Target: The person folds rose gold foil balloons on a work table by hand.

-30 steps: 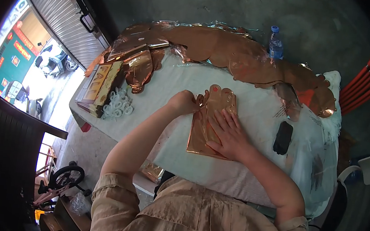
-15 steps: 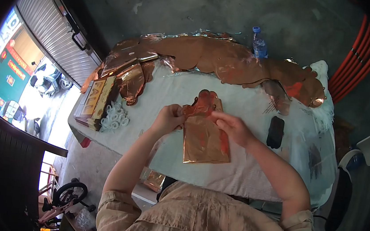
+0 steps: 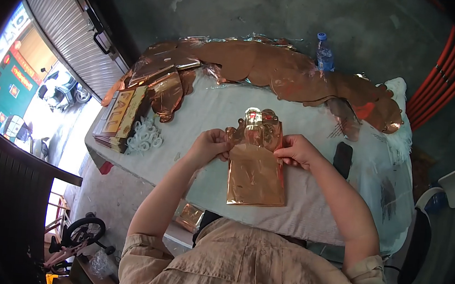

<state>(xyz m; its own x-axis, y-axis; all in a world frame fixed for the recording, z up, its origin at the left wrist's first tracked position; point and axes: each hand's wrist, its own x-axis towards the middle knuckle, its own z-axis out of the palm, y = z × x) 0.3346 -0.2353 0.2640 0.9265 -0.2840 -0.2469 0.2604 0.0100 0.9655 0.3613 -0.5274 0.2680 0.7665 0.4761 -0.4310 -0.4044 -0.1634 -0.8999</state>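
Note:
A folded copper-coloured foil balloon (image 3: 257,178) lies on the cloth-covered table in front of me, its lower part a neat rectangle. Rounded shiny lobes stick up at its top end. My left hand (image 3: 212,146) pinches the upper left edge between thumb and fingers. On the opposite side my right hand (image 3: 297,150) has its fingers closed on the upper right edge. A black phone-like object (image 3: 342,159) lies to the right of that hand.
Flat copper foil balloons (image 3: 235,63) spread along the table's far edge, beside a water bottle (image 3: 324,54). Printed packets (image 3: 120,115) and several white rings (image 3: 145,135) lie at the left. A chair (image 3: 450,188) stands at the right; a small bicycle (image 3: 84,232) is lower left.
My right hand has moved outward from the balloon's upper face to its right edge. The top lobes now lie flatter and catch more light. My left hand keeps its pinch.

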